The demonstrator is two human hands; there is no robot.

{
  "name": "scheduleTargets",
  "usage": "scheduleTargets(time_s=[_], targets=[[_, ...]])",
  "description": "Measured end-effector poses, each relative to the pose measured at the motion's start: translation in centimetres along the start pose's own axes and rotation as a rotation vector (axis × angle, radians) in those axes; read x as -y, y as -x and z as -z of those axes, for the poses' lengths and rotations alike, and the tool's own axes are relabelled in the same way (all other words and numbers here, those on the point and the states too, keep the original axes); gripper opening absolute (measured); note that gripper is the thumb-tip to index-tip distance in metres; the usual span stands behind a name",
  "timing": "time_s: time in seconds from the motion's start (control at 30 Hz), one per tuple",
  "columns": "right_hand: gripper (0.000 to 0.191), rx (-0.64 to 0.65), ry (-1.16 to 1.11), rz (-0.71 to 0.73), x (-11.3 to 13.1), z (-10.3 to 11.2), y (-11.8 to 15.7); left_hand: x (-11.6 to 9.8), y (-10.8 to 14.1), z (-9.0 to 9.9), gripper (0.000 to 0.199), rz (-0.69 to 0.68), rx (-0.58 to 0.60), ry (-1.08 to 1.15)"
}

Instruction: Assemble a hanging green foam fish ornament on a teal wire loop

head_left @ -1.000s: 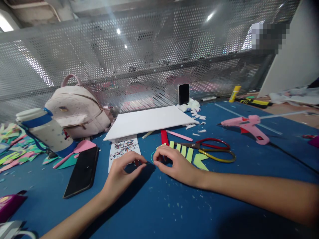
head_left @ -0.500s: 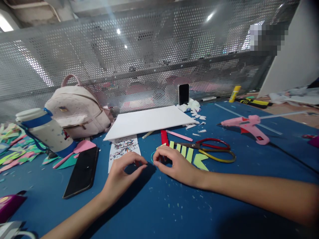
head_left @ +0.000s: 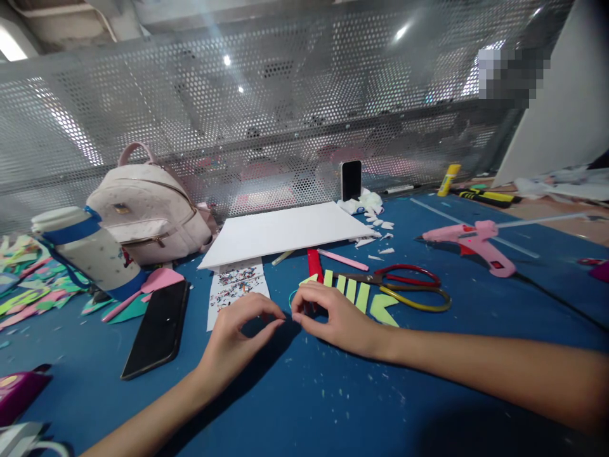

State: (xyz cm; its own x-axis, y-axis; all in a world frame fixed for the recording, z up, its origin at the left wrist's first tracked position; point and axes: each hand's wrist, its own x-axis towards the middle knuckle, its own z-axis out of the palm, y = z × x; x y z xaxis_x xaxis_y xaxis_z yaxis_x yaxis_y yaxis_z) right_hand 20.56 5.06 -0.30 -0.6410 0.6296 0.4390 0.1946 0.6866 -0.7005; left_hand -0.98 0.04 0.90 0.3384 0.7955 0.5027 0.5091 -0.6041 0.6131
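My left hand (head_left: 242, 330) is over the blue table, thumb and forefinger pinched together; whatever is between the tips is too small to make out. Close to its right, my right hand (head_left: 335, 317) also has its thumb and fingertips together, any held item hidden. Behind the right hand lie light green strips (head_left: 351, 290), a green arrow-shaped piece (head_left: 383, 310) and a red object (head_left: 314, 263). Scissors (head_left: 409, 276) with red and yellow handles lie to the right. A white sheet (head_left: 238, 282) with small coloured bits is behind my left hand.
A white board (head_left: 285, 231) lies at the back. On the left are a black phone (head_left: 159, 330), a bottle (head_left: 95, 254), a backpack (head_left: 147, 212) and foam scraps (head_left: 28, 279). A pink glue gun (head_left: 476, 241) with a cord lies right, near a glue stick (head_left: 448, 180).
My left thumb and forefinger have closed together, and the hand has shifted slightly right toward my right hand. The right hand has barely moved.
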Motion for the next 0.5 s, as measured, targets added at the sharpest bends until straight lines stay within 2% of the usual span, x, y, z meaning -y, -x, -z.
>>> scheduleTargets(time_s=[0.17,0.5], targets=[[0.010,0.055,-0.006,0.026,-0.26,-0.17,0.05,0.00,0.20,-0.58,0.006,-0.018,0.039,0.016],[0.006,0.106,-0.003,0.031,-0.18,-0.06,0.07,-0.03,0.43,-0.55,0.003,0.004,0.021,0.004]])
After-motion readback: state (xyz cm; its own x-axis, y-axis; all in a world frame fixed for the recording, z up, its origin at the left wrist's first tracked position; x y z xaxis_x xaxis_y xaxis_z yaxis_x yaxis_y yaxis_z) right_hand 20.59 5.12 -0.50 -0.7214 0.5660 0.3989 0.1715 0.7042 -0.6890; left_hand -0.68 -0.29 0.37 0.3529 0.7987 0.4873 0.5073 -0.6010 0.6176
